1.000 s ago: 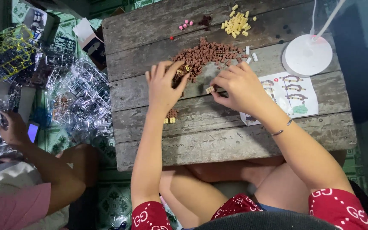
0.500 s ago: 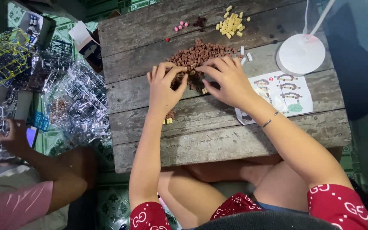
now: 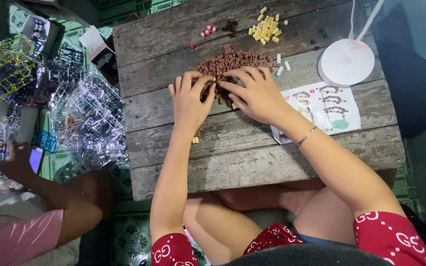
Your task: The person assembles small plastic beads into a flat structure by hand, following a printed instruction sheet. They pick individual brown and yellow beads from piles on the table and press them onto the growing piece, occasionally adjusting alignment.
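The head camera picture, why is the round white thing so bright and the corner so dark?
In the head view, the round white lamp base catches strong light and washes out, hiding its surface detail; the right edge beside the weathered grey wooden table falls into deep shadow; the left hand and right hand stay sharp over the brown brick pile.

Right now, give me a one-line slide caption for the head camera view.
Left hand and right hand meet over a pile of small brown bricks on a weathered wooden table.
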